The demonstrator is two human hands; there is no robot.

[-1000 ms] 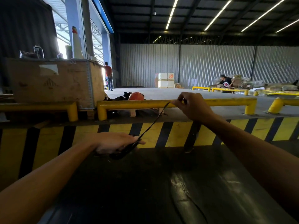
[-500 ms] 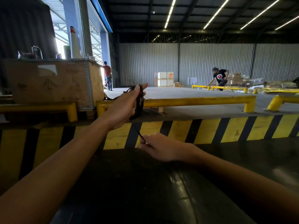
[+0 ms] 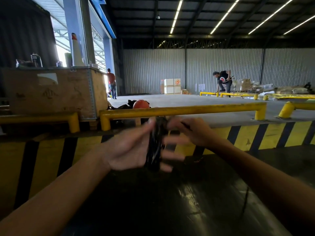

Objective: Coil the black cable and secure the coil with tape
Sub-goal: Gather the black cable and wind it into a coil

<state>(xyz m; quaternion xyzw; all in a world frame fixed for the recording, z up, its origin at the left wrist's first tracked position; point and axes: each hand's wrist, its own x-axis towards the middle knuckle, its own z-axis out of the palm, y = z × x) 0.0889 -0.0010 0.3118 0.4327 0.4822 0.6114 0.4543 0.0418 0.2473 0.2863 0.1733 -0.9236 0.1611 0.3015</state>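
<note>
The black cable (image 3: 154, 147) is bunched into an upright coil at the centre of the view, blurred by motion. My left hand (image 3: 129, 150) grips the coil, palm toward me, fingers wrapped round its far side. My right hand (image 3: 192, 132) is just right of the coil's top and pinches a strand of the cable. A loose tail of the cable (image 3: 245, 200) trails over the dark surface at lower right. No tape is visible.
A glossy black surface (image 3: 153, 201) lies below my arms. Behind it runs a yellow-and-black striped ledge (image 3: 255, 135) with yellow guard rails (image 3: 187, 109). A wooden crate (image 3: 51, 92) stands at left. An orange helmet (image 3: 140, 103) lies beyond the rail. Two people are far off.
My left hand has dropped from rail height to the centre with the coil. My right hand has risen from the surface to the coil's top, bringing the strand with it.
</note>
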